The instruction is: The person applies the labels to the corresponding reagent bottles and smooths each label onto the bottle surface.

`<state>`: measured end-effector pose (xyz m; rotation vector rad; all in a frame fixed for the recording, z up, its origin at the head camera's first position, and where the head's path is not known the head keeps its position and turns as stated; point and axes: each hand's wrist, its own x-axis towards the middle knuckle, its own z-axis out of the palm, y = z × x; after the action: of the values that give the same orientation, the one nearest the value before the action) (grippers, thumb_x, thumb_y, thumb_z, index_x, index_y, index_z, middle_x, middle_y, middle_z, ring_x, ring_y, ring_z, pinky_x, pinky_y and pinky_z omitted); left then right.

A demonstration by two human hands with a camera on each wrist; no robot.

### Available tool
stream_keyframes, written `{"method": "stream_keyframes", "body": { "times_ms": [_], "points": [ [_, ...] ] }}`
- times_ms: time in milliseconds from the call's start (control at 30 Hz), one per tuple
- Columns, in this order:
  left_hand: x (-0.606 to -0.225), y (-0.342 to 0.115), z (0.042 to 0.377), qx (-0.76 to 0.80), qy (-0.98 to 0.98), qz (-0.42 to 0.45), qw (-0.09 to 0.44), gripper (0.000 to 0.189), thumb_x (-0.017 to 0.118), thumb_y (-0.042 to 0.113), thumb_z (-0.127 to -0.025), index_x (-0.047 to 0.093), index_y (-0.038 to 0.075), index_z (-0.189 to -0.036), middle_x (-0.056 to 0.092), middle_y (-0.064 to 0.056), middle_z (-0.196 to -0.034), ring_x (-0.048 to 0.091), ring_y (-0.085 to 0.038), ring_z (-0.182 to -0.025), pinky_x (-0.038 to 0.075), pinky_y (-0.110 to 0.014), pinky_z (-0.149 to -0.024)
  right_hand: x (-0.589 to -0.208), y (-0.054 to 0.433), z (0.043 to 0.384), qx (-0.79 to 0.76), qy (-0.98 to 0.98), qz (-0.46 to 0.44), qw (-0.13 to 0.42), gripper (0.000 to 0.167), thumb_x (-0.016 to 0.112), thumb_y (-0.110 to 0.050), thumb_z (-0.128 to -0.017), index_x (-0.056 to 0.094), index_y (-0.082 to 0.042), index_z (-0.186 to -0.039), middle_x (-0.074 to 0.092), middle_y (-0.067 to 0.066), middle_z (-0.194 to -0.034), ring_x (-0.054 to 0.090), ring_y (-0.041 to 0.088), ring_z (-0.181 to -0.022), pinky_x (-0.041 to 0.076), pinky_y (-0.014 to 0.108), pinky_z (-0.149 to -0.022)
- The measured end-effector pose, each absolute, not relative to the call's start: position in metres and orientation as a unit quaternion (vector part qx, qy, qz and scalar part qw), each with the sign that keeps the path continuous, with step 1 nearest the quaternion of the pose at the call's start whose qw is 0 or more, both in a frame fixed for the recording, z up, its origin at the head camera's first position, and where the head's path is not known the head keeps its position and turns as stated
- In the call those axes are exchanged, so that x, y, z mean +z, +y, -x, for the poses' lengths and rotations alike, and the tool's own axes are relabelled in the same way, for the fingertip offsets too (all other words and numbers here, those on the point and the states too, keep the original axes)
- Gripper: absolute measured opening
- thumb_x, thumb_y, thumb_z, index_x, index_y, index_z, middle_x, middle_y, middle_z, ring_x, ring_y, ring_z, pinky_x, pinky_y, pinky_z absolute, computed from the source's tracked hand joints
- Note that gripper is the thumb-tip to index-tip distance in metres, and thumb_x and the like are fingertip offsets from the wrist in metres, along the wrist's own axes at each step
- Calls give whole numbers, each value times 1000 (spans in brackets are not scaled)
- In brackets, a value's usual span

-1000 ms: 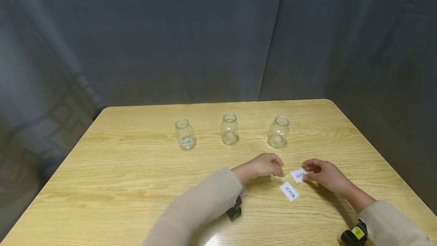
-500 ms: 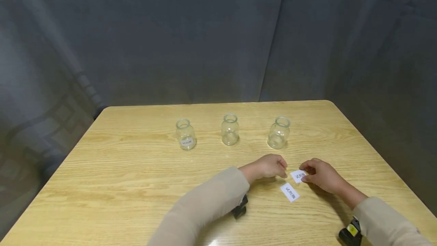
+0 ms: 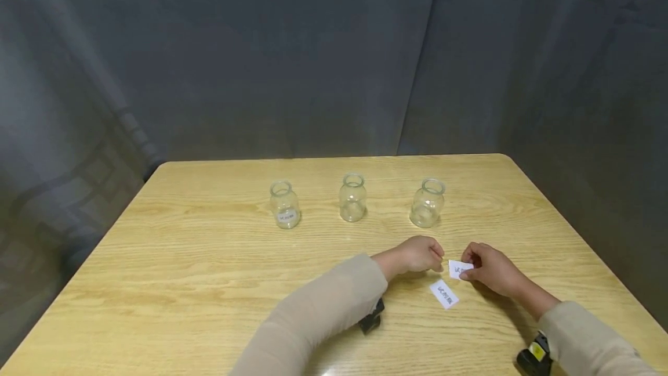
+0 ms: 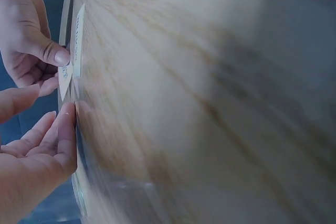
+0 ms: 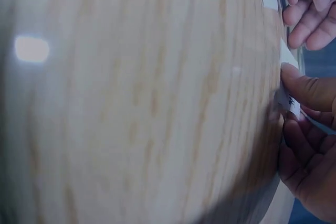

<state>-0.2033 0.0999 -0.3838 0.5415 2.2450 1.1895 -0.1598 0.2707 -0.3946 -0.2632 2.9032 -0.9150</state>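
My right hand (image 3: pixel 493 270) pinches a white paper label (image 3: pixel 457 268) with dark handwriting between thumb and fingers, just over the wooden table. In the right wrist view the thumb presses on this label (image 5: pixel 286 56) and covers part of it. Left of it, my left hand (image 3: pixel 417 254) is close by with loosely bent fingers. The left wrist view shows that hand (image 4: pixel 39 161) with thumb and fingers apart and nothing between them. A second written label (image 3: pixel 444 294) lies flat on the table below the gap between both hands.
Three uncapped glass jars stand in a row beyond the hands: a left jar (image 3: pixel 284 205) bearing a written label, a middle jar (image 3: pixel 352 199) and a right jar (image 3: pixel 427 205). The wooden table (image 3: pixel 182 283) ends at a grey curtain (image 3: pixel 287 62).
My right fingers have closed on the label's right side, and the label has shifted slightly right. My left hand has edged to the right. The jars stay put.
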Motion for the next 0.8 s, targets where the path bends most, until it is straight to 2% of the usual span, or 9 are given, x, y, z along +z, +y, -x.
{"method": "stream_keyframes", "body": {
  "times_ms": [200,500,800],
  "points": [
    [-384,106,202,446,832,-194,266,19,65,0,-72,58,3,-89,60,1,-74,50,-5,-61,41,-15,-54,-395,271,157,-311,946,75,49,21,66,-5,-73,46,-4,-80,41,2,-68,38,15,-62,30,23,-50],
    [-387,105,203,451,830,-192,266,21,63,2,-74,56,1,-94,54,1,-72,47,-7,-59,40,-17,-52,-391,269,159,-363,927,78,42,8,55,5,-79,49,0,-81,48,4,-71,43,13,-64,38,21,-51],
    [-387,103,204,472,820,-194,257,10,59,1,-75,57,2,-85,53,0,-69,46,-8,-56,39,-17,-48,-383,263,161,-430,900,48,50,7,53,-1,-83,48,2,-86,47,7,-71,43,15,-56,40,25,-45]
  ]
}}
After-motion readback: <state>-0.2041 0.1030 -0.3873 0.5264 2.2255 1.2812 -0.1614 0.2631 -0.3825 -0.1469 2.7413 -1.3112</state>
